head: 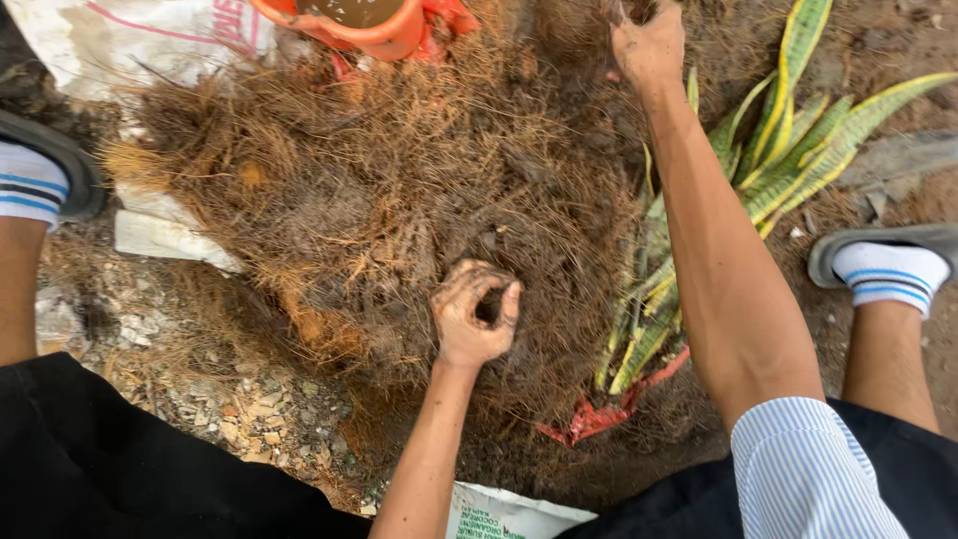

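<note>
In the head view, the left hand (472, 316) is seen low in the middle, soiled with dirt, its fingers (511, 302) curled into a loose claw around a small clump of dark soil and fibre. It is pressed into the mound of brown coconut fibre (379, 190), which spreads out above it and to both of its sides. Whether anything firmer than loose fibre is gripped cannot be told.

The right hand (649, 45) is stretched far forward at the top edge, well apart from the left hand. Its fingertips are cut off by the frame and buried in the fibre, so it cannot be told whether it is open or closed. The bare forearm runs back from it to a rolled blue-striped sleeve (808, 469).

Just to the right of that forearm, a snake plant (788, 150) with green, yellow-edged leaves is laid on the ground, its leaves fanning away from the right hand, its base lying towards a scrap of red plastic (599, 414) below and to the right of the left hand.

To the left of the right hand, at the top edge, an orange pot (369, 30) is seen, with a white sack (120, 40) further left. Below the left hand's wrist another white sack (499, 514) shows. Feet in striped white socks and grey sandals are seen at either side (888, 269) (40, 175).
</note>
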